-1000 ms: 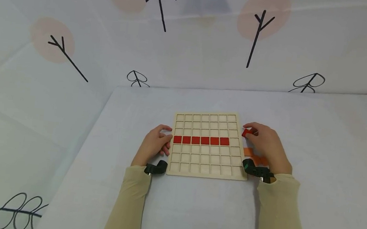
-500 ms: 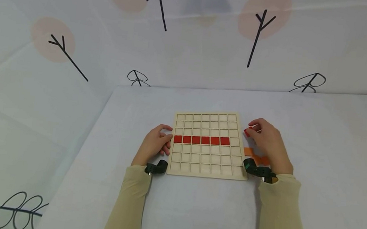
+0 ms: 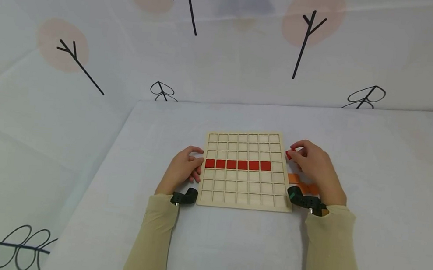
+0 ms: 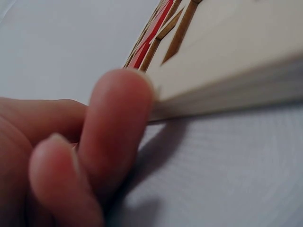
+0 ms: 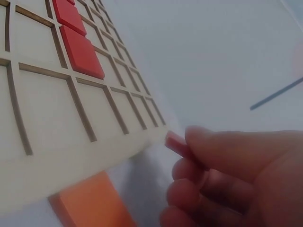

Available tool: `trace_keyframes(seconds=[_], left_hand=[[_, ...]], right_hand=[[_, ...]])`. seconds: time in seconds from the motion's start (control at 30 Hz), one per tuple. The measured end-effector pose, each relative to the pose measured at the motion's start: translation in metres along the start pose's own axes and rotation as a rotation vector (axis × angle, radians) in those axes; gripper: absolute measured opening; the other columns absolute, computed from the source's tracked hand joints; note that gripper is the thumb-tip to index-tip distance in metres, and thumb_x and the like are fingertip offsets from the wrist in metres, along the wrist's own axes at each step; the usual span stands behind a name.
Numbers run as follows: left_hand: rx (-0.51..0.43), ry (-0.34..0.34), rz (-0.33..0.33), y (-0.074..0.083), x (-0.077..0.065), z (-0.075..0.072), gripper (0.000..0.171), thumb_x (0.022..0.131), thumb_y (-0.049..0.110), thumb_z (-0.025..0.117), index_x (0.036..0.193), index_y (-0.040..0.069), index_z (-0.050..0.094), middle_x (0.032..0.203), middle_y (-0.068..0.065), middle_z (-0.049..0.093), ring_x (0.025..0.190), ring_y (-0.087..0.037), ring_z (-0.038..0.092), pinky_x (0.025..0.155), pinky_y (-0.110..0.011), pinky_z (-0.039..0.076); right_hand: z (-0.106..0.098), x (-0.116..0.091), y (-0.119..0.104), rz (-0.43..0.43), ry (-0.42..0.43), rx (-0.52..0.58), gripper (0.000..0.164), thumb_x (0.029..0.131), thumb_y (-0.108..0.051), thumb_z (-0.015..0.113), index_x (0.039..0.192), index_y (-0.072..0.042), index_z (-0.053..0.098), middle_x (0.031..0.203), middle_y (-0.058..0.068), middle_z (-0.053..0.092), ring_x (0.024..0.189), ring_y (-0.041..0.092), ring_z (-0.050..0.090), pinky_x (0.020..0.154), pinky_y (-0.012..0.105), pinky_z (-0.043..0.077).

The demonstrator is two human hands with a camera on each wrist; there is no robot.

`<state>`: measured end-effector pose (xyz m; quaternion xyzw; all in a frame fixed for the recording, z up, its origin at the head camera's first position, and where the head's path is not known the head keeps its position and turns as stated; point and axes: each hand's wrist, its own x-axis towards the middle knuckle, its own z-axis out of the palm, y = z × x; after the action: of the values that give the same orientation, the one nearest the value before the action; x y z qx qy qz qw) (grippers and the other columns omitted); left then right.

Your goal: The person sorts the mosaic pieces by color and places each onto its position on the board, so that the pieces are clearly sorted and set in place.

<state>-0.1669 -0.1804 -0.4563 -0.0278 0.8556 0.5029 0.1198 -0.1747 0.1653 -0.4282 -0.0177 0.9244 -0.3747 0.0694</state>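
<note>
A square wooden grid board (image 3: 243, 206) lies flat on the table, with a row of several red tiles (image 3: 231, 164) set along one of its middle rows. The rightmost square of that row has no tile in it. My right hand (image 3: 318, 165) pinches a loose red tile (image 5: 179, 144) between thumb and fingers, just off the board's right edge. At the opposite edge, my left hand (image 3: 178, 170) rests with relaxed fingers, and one fingertip (image 4: 118, 109) touches the side of the board. Nothing shows in that hand's grip.
Several orange tiles (image 3: 293, 178) lie on the table (image 3: 236, 251) beside the board's right edge, partly hidden under my right hand and wrist. A printed cloth (image 3: 239, 67) with leaf and twig drawings hangs behind the table.
My right hand, pinching the red tile, has shifted slightly away from me and right, then a little back left toward the board. My left hand and the board stay put.
</note>
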Motion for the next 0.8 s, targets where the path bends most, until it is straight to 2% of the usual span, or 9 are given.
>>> trace_keyframes(seconds=[0.3, 0.47, 0.63, 0.8], left_hand=[[0.008, 0.002, 0.005, -0.0001, 0.0007, -0.0002, 0.029, 0.089, 0.028, 0.054, 0.116, 0.021, 0.047, 0.069, -0.012, 0.059, 0.051, -0.026, 0.061, 0.045, -0.031, 0.048], [-0.001, 0.0, -0.008, -0.002, -0.0003, -0.0014, 0.029, 0.09, 0.027, 0.054, 0.117, 0.021, 0.046, 0.069, -0.012, 0.059, 0.051, -0.026, 0.061, 0.045, -0.032, 0.048], [0.0, 0.0, 0.003, -0.0023, 0.0006, -0.0015, 0.028, 0.09, 0.028, 0.054, 0.116, 0.022, 0.047, 0.07, -0.012, 0.059, 0.051, -0.026, 0.061, 0.045, -0.032, 0.048], [-0.007, -0.002, 0.004, -0.0015, 0.0016, -0.0013, 0.027, 0.09, 0.027, 0.054, 0.115, 0.021, 0.047, 0.07, -0.012, 0.059, 0.051, -0.026, 0.061, 0.045, -0.032, 0.048]], right_hand=[[-0.0041, 0.0012, -0.0029, -0.034, -0.119, 0.087, 0.038, 0.088, -0.029, 0.055, 0.119, -0.009, 0.045, 0.097, 0.013, 0.055, 0.076, 0.023, 0.055, 0.07, 0.034, 0.044], [-0.0044, 0.0004, -0.0043, -0.044, -0.174, 0.105, 0.039, 0.087, -0.028, 0.057, 0.119, -0.01, 0.045, 0.099, 0.012, 0.057, 0.076, 0.021, 0.058, 0.072, 0.034, 0.044], [-0.0056, -0.0001, -0.0033, -0.048, -0.198, 0.097, 0.038, 0.087, -0.029, 0.057, 0.118, -0.01, 0.046, 0.1, 0.013, 0.057, 0.077, 0.02, 0.059, 0.074, 0.035, 0.043], [-0.0066, 0.0004, -0.0013, -0.051, -0.207, 0.056, 0.039, 0.086, -0.032, 0.057, 0.118, -0.01, 0.048, 0.102, 0.012, 0.056, 0.085, 0.024, 0.054, 0.072, 0.033, 0.041]])
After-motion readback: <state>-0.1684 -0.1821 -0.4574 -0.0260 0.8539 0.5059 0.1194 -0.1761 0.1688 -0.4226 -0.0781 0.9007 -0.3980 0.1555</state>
